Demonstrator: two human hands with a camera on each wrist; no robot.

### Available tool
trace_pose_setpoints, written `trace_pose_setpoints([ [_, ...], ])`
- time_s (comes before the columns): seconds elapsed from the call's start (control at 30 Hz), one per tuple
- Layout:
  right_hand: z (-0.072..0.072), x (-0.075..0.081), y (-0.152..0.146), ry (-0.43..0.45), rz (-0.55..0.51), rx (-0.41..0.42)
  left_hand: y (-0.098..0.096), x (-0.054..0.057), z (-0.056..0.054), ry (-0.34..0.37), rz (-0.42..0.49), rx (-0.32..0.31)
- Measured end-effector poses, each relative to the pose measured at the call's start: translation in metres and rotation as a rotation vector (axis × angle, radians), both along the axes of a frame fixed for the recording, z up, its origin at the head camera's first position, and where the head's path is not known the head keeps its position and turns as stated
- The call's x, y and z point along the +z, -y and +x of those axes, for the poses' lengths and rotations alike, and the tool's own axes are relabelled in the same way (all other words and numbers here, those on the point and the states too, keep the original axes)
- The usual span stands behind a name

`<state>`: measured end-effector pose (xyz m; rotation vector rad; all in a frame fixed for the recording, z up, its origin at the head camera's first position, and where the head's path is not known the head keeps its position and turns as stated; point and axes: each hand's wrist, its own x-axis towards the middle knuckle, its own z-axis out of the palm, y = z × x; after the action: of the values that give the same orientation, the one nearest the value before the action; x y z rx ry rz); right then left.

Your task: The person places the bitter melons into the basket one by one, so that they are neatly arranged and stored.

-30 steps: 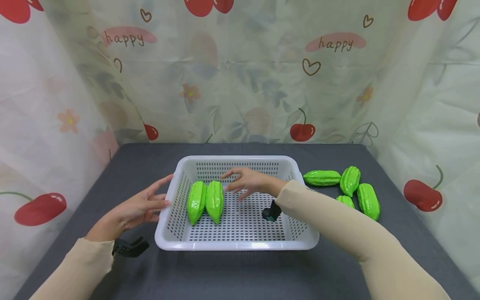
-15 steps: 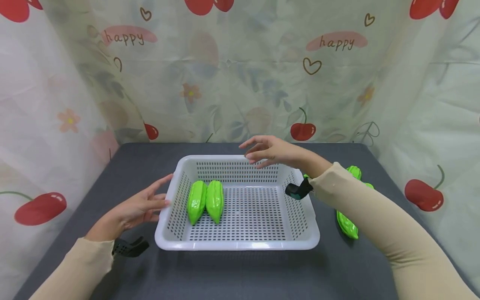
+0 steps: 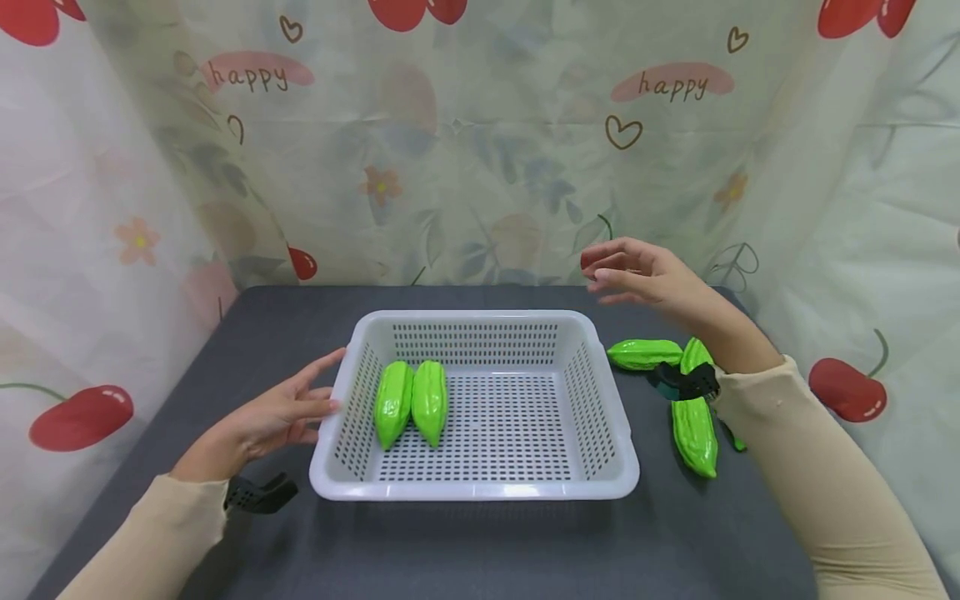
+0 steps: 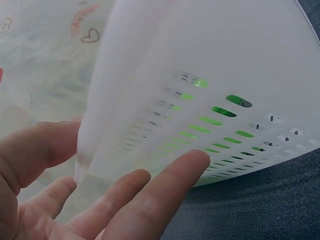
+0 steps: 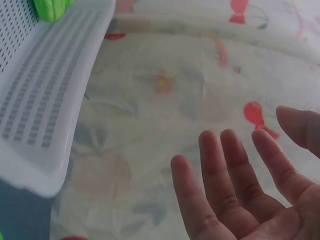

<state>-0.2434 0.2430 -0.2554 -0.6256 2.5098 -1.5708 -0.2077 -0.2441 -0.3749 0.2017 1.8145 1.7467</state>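
The left hand [image 3: 277,417] is placed at the left wall of the white basket [image 3: 472,492], fingers spread and almost straight, nothing gripped; the basket is perhaps being steadied, though any pressure cannot be told. Inside, one green fruit [image 3: 393,406] and a second green fruit [image 3: 430,406] are set side by side near that wall, so space seems to be saved rightward. More green fruits [image 3: 696,442] are laid on the dark table [image 3: 480,550], partly hidden by the right sleeve [image 3: 840,467]. The right hand [image 3: 652,279] is held aloft, fingers loosely bent, apart and holding nothing, presumably for clearance.
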Motion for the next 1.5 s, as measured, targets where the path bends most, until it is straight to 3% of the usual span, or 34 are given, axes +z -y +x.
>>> trace_pose_setpoints([
  [0.17, 0.014, -0.009, -0.027, -0.022, 0.044, -0.115, 0.001, -0.001, 0.000, 0.007, 0.000, 0.007],
  [0.27, 0.020, -0.020, -0.045, -0.064, 0.034, -0.138, 0.001, -0.001, 0.000, 0.017, 0.007, 0.011],
  [0.43, 0.031, -0.046, -0.071, -0.118, -0.028, -0.136, 0.001, -0.002, 0.000, 0.019, 0.022, 0.000],
  [0.77, 0.057, -0.097, -0.109, -0.098, -0.108, -0.228, -0.001, -0.001, 0.000, 0.023, 0.024, 0.007],
  [0.93, 0.070, -0.120, -0.122, -0.098, -0.026, -0.292, -0.002, -0.002, -0.001, 0.022, 0.021, 0.012],
  [1.17, 0.088, -0.142, -0.136, -0.016, 0.110, -0.375, -0.003, 0.001, 0.000, 0.026, 0.025, 0.015],
  [1.5, 0.095, -0.155, -0.135, 0.100, 0.171, -0.352, -0.001, 0.004, 0.002, 0.026, 0.024, 0.018],
])
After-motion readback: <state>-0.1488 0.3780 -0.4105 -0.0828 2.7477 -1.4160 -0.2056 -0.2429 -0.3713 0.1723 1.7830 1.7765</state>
